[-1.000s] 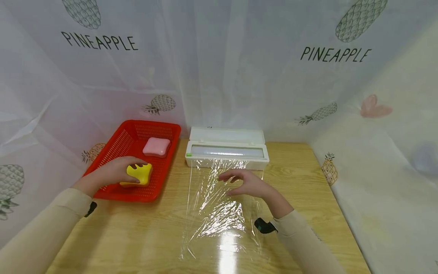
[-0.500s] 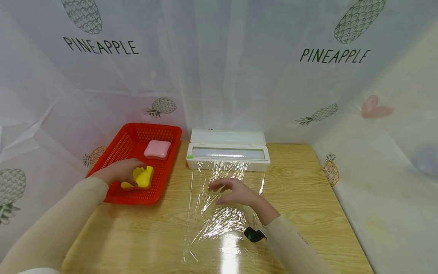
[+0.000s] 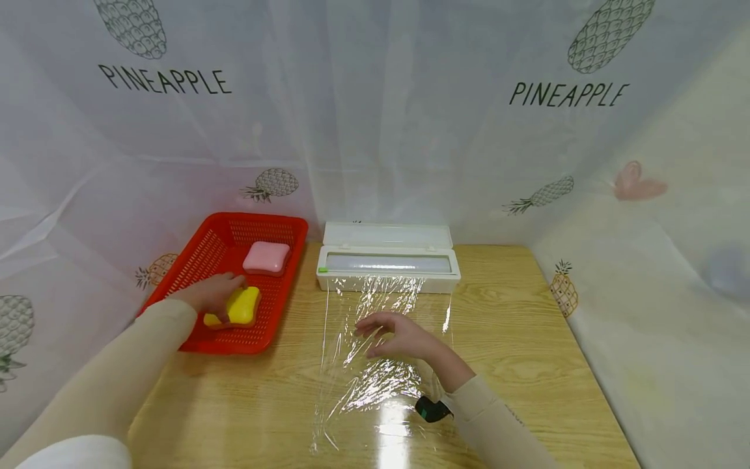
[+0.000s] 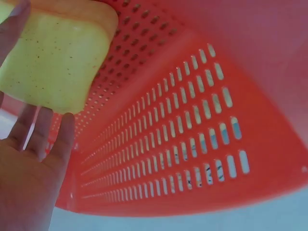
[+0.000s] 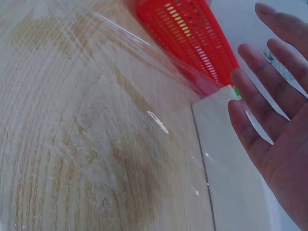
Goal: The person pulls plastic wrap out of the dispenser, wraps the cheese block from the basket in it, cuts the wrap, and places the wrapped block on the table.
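Observation:
In the head view my left hand (image 3: 212, 293) reaches into the red basket (image 3: 293, 286), thumb and fingers on opposite sides of a yellow sponge (image 3: 245, 305). The left wrist view shows small pores on the sponge (image 4: 55, 57), fingertips at one edge and the thumb at the other. A pink sponge-like block (image 3: 266, 257) lies farther back in the basket. My right hand (image 3: 398, 335), fingers loosely bent and holding nothing, hovers over a sheet of plastic wrap (image 3: 346, 391). The wrap comes from a white dispenser box (image 3: 387, 283) with its lid raised.
The wrap lies over the wooden table (image 3: 515, 365), running towards the front. White curtain-like sheeting (image 3: 398, 130) printed with pineapples rises close behind the box and basket, and also along the sides.
My left forearm has swung inward and the left hand has settled closer round the yellow sponge. My right hand has shifted a little left and nearer to me.

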`<state>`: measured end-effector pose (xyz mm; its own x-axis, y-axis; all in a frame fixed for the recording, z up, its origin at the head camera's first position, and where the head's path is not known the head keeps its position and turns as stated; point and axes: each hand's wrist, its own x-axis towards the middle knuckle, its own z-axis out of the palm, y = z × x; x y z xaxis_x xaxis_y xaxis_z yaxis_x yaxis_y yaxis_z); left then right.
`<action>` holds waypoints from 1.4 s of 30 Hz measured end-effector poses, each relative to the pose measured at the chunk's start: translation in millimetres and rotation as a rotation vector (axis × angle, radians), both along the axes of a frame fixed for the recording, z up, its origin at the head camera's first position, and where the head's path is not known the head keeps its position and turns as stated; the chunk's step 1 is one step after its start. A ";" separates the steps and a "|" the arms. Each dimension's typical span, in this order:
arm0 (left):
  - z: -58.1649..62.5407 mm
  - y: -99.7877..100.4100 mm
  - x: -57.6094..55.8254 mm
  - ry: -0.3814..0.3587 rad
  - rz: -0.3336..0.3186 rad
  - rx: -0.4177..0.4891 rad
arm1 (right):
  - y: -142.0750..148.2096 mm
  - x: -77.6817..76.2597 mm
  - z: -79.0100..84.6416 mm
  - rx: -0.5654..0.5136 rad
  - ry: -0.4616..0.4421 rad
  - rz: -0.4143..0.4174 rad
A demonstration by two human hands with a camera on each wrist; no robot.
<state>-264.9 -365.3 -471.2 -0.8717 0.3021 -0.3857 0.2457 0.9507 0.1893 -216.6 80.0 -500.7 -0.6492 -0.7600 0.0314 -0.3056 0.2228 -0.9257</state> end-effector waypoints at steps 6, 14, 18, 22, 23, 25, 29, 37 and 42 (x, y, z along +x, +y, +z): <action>-1.5 0.3 -4.1 0.004 -0.036 -0.026 | -0.7 -0.1 -5.6 0.005 0.009 0.007; 6.3 1.3 -5.0 -0.005 -0.066 -0.022 | 1.0 -0.7 -10.4 -0.006 0.042 -0.032; 10.3 0.9 -4.1 -0.008 -0.048 0.005 | 2.7 -0.9 -12.6 -0.012 0.025 -0.070; 15.7 -1.5 -2.8 0.019 -0.051 0.031 | 2.6 -1.3 -13.0 -0.034 0.001 -0.102; 17.4 -1.7 -2.3 0.029 -0.053 0.038 | 2.4 -1.2 -12.6 -0.044 -0.009 -0.108; 20.2 -2.4 -1.8 0.053 -0.062 0.052 | 1.8 -1.7 -13.2 -0.068 -0.018 -0.117; 27.2 -0.9 0.8 0.100 -0.057 0.062 | 0.4 -2.2 -13.9 -0.113 -0.046 -0.134; 49.1 6.3 8.2 0.208 -0.048 0.107 | -3.9 7.2 8.4 -0.192 -0.095 -0.181; 68.8 16.9 18.7 0.265 -0.036 0.145 | -9.2 12.6 18.4 -0.222 -0.086 -0.210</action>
